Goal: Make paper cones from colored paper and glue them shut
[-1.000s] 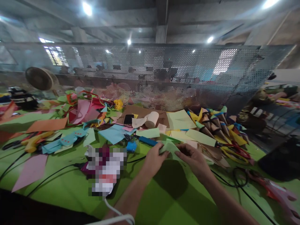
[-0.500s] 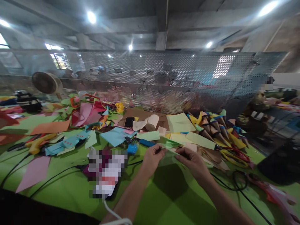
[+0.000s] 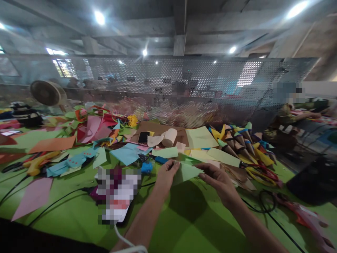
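Between my hands a piece of light green paper (image 3: 186, 173) is held above the green table (image 3: 200, 225). My left hand (image 3: 167, 173) pinches its left edge between thumb and fingers. At the paper's right corner, my right hand (image 3: 214, 177) grips with thumb and forefinger. A shadow falls on the table just below. Beyond the hands lie pale green and yellow paper sheets (image 3: 223, 156). A blue lump (image 3: 146, 167) sits a little left of my left hand.
A phone (image 3: 121, 200) with a white cable lies left of my arms. A yellow glue gun (image 3: 35, 165) is farther left. Yellow-and-red scissors (image 3: 259, 175) and paper cones (image 3: 242, 140) stand right. Behind are a paper roll (image 3: 169, 137), a fan (image 3: 47, 93) and a perforated screen (image 3: 158, 84). A person (image 3: 285, 112) sits right.
The green paper has turned so that more of its face shows. My hands have moved slightly apart, and the whole view has shifted a little.
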`<state>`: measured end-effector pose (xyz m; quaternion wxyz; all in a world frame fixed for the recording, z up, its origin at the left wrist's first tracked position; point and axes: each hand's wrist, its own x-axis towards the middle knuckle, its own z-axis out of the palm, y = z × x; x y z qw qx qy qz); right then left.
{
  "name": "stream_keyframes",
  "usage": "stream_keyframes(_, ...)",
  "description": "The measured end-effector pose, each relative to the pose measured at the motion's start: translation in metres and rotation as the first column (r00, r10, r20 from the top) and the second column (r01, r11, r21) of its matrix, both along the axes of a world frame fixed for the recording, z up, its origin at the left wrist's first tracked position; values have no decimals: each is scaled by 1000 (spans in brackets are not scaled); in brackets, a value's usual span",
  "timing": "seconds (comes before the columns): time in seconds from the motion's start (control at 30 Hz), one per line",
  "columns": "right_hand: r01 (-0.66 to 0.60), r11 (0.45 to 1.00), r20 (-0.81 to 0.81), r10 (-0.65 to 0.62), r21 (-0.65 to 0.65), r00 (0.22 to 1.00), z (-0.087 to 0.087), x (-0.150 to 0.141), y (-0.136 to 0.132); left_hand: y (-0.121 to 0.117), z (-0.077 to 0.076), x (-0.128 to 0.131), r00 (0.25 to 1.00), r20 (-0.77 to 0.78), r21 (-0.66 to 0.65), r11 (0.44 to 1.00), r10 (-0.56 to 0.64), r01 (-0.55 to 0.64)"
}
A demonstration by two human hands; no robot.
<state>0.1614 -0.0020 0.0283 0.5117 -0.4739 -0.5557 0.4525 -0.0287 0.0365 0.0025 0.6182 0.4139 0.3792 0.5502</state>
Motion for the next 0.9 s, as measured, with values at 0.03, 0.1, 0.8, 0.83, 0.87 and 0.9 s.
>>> stream_keyframes(0.03,3,1000,-17,-3,7,1000,0,1,-1,1,-1,0,1000,28,-26,1000,11,-11)
stream_keyframes(0.1,17,999,-45,-15,31,999,-1,2,-2,2,-3,1,998,66,-66,998,20,-15)
stream_keyframes(0.8,20,995,44,-25,93,999,-5,4,-1,1,-2,1,971,-206,162,983,124,-91)
stream_keyframes(0.83,2,997,71,-8,82,997,-5,4,-1,0,-1,1,949,-276,208,973,152,-95)
stream_keyframes(0.87,-7,998,106,0,67,994,-4,2,0,-1,0,0,927,-334,246,965,170,-89)
stream_keyframes(0.9,-10,999,146,2,51,989,-5,1,1,-2,1,1,910,-375,277,958,178,-74)
